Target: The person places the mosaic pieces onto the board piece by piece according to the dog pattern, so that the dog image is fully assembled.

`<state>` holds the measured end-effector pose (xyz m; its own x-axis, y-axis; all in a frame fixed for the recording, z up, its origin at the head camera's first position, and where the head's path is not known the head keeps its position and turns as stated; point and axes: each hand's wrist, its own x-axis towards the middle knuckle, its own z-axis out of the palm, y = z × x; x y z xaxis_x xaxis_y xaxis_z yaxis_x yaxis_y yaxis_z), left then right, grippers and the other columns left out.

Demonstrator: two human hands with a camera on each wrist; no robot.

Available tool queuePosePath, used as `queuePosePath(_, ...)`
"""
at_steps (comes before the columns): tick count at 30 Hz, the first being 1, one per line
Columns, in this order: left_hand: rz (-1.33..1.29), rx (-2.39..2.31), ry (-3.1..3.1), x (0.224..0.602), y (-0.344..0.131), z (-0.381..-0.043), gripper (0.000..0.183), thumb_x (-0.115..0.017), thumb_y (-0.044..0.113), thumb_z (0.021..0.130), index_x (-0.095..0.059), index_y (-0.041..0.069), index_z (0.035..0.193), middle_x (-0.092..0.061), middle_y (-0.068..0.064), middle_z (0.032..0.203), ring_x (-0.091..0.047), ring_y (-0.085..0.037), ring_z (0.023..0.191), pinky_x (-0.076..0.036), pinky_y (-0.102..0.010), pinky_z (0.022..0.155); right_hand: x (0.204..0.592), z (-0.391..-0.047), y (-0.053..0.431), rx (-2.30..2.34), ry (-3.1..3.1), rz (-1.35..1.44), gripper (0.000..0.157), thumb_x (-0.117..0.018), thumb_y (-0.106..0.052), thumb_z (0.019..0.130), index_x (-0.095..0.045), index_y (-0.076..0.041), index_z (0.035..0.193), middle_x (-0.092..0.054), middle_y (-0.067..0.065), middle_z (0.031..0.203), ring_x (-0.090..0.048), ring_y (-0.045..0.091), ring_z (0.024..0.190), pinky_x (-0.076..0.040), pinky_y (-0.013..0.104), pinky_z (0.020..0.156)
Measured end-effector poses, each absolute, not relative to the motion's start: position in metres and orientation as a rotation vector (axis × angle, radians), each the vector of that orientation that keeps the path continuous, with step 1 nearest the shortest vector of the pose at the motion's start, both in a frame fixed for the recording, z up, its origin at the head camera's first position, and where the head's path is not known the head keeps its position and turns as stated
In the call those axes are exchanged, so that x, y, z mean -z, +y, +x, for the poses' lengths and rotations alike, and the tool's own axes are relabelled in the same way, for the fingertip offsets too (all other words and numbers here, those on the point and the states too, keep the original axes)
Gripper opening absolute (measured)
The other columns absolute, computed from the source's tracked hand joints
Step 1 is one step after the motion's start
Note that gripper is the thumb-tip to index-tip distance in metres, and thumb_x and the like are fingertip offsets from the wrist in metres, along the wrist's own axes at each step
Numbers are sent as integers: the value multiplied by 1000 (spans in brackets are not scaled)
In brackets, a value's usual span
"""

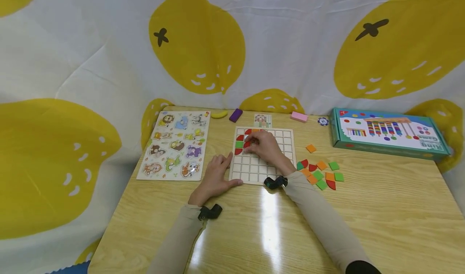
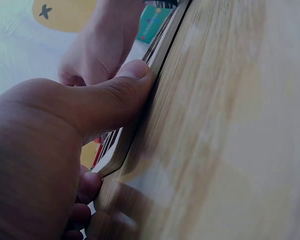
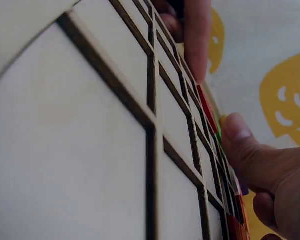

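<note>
A wooden grid board [image 1: 256, 170] lies on the table, with several red, green and orange tiles in its upper-left cells. My left hand [image 1: 215, 176] spreads around the board's near-left corner. Its thumb lies along the near edge and its fingers reach the left edge. Over the upper-left cells is my right hand [image 1: 267, 147], its thumb and forefinger pinching a red curved-edge tile [image 1: 247, 144] at the board. A green tile [image 1: 239, 145] sits in the left column. In the right wrist view the thumb [image 3: 237, 131] is near the board's surface, and the forefinger is hidden.
Loose tiles [image 1: 321, 175] lie right of the board. An animal puzzle [image 1: 168, 145] lies left, a boxed ring game [image 1: 388, 132] back right. Behind the board are a pattern card [image 1: 263, 120], a purple block [image 1: 236, 115], a pink block [image 1: 299, 116] and a yellow banana-shaped piece [image 1: 219, 114].
</note>
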<state>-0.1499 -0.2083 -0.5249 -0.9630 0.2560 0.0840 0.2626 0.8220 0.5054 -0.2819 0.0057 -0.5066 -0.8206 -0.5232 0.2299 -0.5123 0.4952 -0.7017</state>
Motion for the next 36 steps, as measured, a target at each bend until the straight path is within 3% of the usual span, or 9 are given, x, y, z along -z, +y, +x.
queuePosePath(4,-437,819,-3001,523,-205,-152,107,-73,65,77,-28,7,155,-41,2,99,-33,-17,91,-29,-30,80,504,-284,8,1137,2794,-953,35,-89,-33,71,-77,-15,98,-68,1,95,-55,21,91,-41,43,93)
queuePosePath(7,-429,815,-3006,522,-204,-153,107,-72,66,77,-29,7,156,-41,2,99,-34,-16,91,-30,-30,80,501,-284,13,1124,2790,-956,36,-89,-34,72,-78,-14,99,-63,3,93,-50,21,86,-40,39,79)
queuePosePath(11,-409,826,-3009,518,-202,-153,107,-73,65,77,-29,7,155,-41,3,100,-34,-16,91,-30,-31,80,498,-284,15,1102,2787,-970,31,-86,-34,76,-79,-14,98,-63,5,88,-46,21,77,-36,36,71)
queuePosePath(18,-402,826,-3031,516,-198,-153,107,-74,65,77,-29,8,156,-41,2,100,-33,-16,91,-29,-31,80,496,-283,29,1184,2762,-954,30,-85,-30,78,-79,-13,101,-61,9,91,-48,23,78,-37,36,70)
queuePosePath(30,-373,835,-3039,521,-202,-150,108,-73,66,76,-28,9,156,-40,2,100,-33,-16,92,-30,-31,80,472,-256,163,908,2739,-762,21,-76,-14,87,-77,-10,108,-68,5,97,-60,23,87,-47,41,77)
queuePosePath(36,-354,856,-3034,524,-205,-148,107,-73,67,76,-28,11,156,-40,2,101,-34,-16,93,-30,-32,81,478,-245,191,806,2690,-748,13,-73,-9,89,-77,-10,102,-71,2,95,-62,20,88,-49,45,82)
